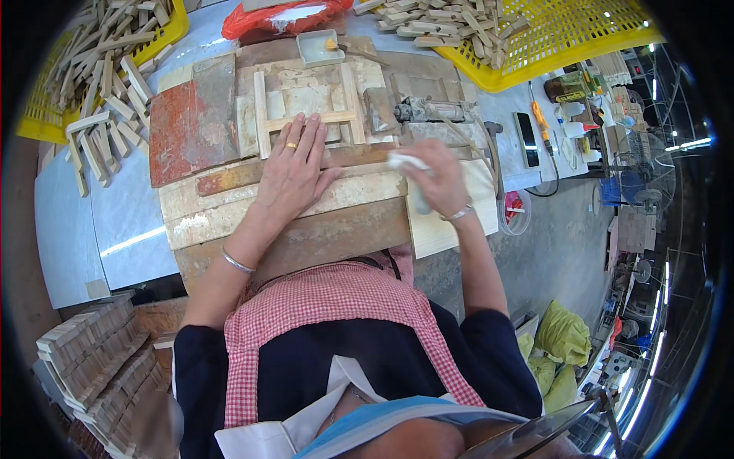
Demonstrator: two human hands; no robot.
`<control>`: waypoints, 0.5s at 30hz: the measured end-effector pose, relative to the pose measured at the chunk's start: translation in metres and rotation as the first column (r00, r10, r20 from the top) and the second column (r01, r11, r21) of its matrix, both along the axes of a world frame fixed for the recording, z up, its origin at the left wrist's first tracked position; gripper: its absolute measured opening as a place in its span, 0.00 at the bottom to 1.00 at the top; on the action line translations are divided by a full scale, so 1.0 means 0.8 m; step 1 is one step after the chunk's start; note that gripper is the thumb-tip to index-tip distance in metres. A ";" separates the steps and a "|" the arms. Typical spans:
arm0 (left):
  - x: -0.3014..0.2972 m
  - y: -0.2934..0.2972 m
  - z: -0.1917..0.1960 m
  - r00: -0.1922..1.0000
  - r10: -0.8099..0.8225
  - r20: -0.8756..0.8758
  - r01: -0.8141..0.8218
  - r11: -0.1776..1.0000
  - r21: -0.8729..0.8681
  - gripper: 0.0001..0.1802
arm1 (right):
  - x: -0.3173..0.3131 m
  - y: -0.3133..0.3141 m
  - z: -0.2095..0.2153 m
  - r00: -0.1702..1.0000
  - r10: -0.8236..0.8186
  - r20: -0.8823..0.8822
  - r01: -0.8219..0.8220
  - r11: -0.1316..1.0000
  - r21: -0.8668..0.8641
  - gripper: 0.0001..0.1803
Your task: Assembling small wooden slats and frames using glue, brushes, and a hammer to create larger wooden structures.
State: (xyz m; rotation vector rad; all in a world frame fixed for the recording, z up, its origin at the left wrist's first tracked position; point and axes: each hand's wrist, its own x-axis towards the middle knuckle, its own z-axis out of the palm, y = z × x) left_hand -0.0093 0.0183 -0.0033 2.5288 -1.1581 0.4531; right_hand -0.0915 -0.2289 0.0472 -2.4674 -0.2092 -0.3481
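Head view, looking straight down on a workbench point(229, 222) of stained boards; left hand point(294, 164) lies flat, palm down, fingers together and stretched fwd, pressing on a small wooden frame point(306, 103) made of pale slats; fingertips sit on the frame's lower crossbar, ring on one finger, bangle at the wrist; left forearm comes up from lower edge at a slight angle; right hand point(440, 180) is curled round a white rag point(405, 162), rag bunched in the fingers, rest of the grip hidden, just right of the frame on the bench edge; wrist bent inward, bracelet on it; right forearm rises steeply from the lower right.

Risks, as a judgement: frame is held by flat pressure only, no clamp seen, so a sideways push from the rag hand could slide or skew it; joints look thin, hard pressing could pop a slat loose; air tool point(432, 111) w/ hose lies just right of the frame, close to the rag hand, a snagged rag or hose could drag it; small white tray point(319, 46) w/ a brush sits behind the frame, a knock could tip it.

Around: yellow crates point(581, 38) of wood slats at both top corners, loose slats point(95, 138) at left, phone point(526, 138) and bottles on the right, stacked slats point(92, 359) lower left.
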 end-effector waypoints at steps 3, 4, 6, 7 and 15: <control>0.021 -0.002 0.017 0.992 -0.026 -0.127 0.019 0.998 -0.057 0.29 | -0.049 -0.044 -0.014 0.983 -0.183 0.013 0.183 0.983 0.023 0.11; 0.033 -0.004 0.017 0.995 -0.020 -0.102 0.011 0.996 -0.092 0.24 | -0.063 -0.051 -0.021 0.964 -0.264 -0.037 0.262 0.964 -0.031 0.12; 0.056 -0.012 0.017 0.997 -0.003 -0.071 -0.006 0.992 -0.125 0.19 | -0.079 -0.061 -0.036 0.940 -0.334 -0.076 0.327 0.941 -0.086 0.12; 0.066 -0.018 0.016 0.985 0.008 -0.170 -0.014 0.999 -0.036 0.15 | -0.086 -0.062 -0.041 0.936 -0.344 -0.072 0.339 0.938 -0.075 0.13; 0.085 0.046 0.124 0.867 -0.028 -0.497 -0.256 0.831 -0.493 0.11 | -0.086 -0.069 -0.042 0.928 -0.373 -0.003 0.373 0.928 0.023 0.16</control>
